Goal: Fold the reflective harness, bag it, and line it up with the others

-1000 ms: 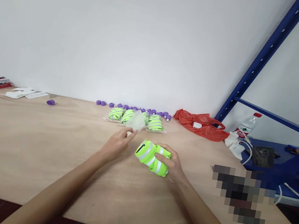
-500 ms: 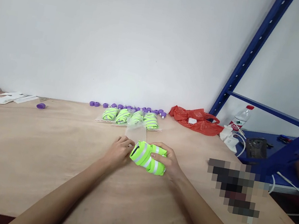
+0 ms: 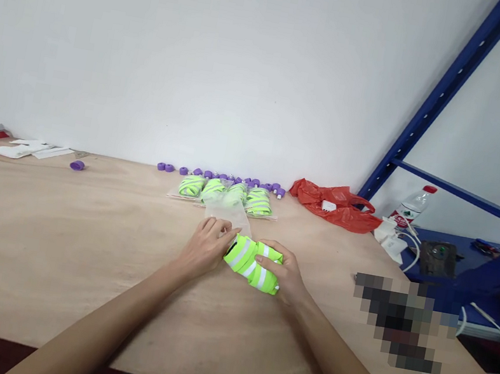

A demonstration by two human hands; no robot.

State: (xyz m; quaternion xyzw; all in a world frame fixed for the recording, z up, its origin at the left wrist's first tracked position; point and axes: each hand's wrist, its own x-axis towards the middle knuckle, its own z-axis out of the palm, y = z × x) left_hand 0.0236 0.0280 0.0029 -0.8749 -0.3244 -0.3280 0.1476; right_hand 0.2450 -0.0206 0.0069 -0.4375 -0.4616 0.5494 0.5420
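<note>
table (image 3: 49, 255): under bag | right hand (image 3: 290, 279): round roll, slack grip could unwind it | left hand (image 3: 204, 247): at bag, pinch unclear | roll (image 3: 247, 264): between hands | bag (image 3: 227, 212): limp, roll's nudge might crease it

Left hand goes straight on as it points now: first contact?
Left hand: the clear plastic bag at its fingertips, then probably the bagged neon-green striped rolls behind. Depth's unclear; it might clip the neon-green, silver-striped fabric roll in the right hand first.
</note>
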